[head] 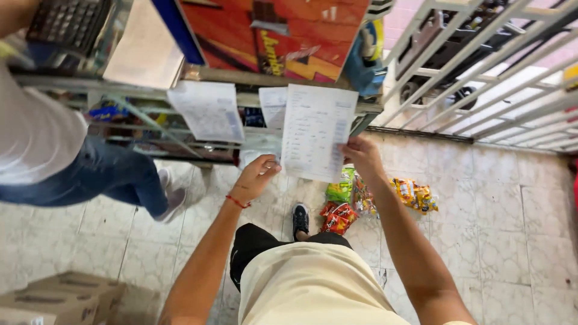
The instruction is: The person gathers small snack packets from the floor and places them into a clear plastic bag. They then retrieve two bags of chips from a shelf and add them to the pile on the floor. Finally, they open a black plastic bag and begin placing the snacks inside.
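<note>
Your cream shirt [313,289] filling bottom of view, black shoe [300,219] planted on tiled floor [500,241]. Your right hand [360,153] pinching printed sheet [314,132] at lower right edge, grip closed on paper, likely keeping it flat for reading against counter edge [241,99]. Your left hand [257,177] hovering half-open just beside sheet's lower left, holding nothing. Snack packets [373,201] lying on floor beyond your foot. Another person's jeans-clad leg [108,174] crowding left side.

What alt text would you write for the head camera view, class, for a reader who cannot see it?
Seen from above, a person's right hand holds a printed paper sheet against a shop shelf, the left hand open beside it. Snack packets lie on the tiled floor; another person stands left.
</note>
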